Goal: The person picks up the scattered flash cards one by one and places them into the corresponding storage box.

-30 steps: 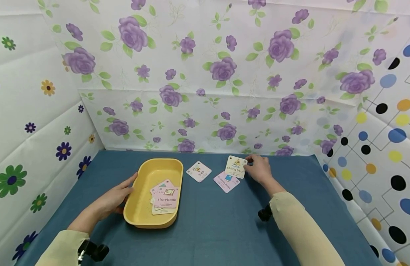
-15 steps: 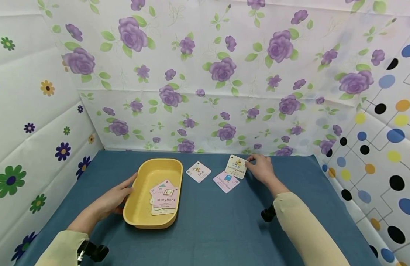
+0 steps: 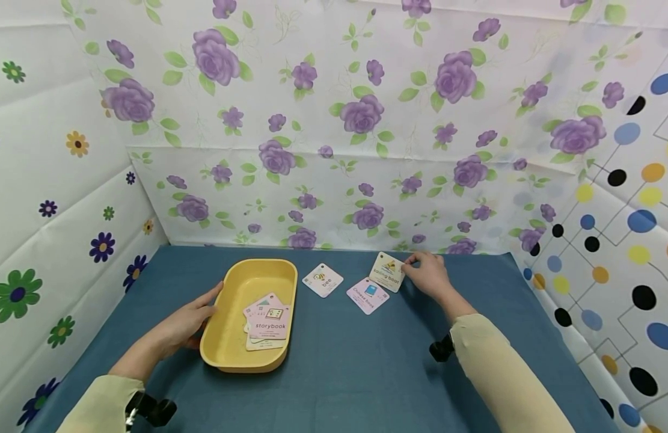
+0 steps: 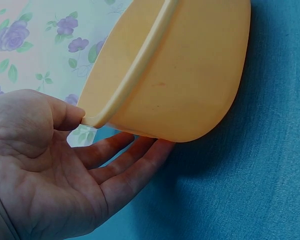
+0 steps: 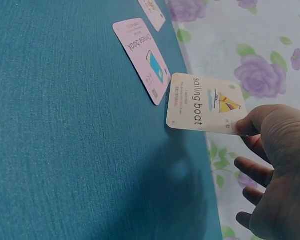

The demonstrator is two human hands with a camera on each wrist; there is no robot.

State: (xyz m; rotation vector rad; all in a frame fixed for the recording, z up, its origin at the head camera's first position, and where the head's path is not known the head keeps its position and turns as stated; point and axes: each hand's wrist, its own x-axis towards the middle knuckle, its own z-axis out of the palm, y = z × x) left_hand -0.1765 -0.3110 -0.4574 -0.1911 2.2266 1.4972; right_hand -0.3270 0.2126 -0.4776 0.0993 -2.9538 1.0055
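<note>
Right wrist view cuts off part of your right hand (image 5: pixel 285 170), but you can see its thumb and finger pinching the edge of the sailing boat card (image 5: pixel 205 102). That card's over near the back edge of the tabletop (image 3: pixel 339 373), right by the Chinese book card (image 3: pixel 368 296). Can't tell if the two are touching, or if the sailing boat card's lower edge is resting on anything. The bee card (image 3: pixel 323 280) is chopped off at the top there too; head view gets all of it, lying between the tray and the Chinese book card.

Your left hand (image 3: pixel 184 325) has the yellow tray (image 3: pixel 228 319) gripped at its side, thumb on the rim and fingertips tucked under, where the tray hides them. Left wrist view only gets part of the tray and none of its cards.

In the tray there's a messy fanned pile toward the right side. The storybook card (image 3: pixel 269 323) is on top, with pink corners and a pale card poking out below. Their words are mostly covered, and I can't get a count. Small print's unreadable from the head view.
</note>
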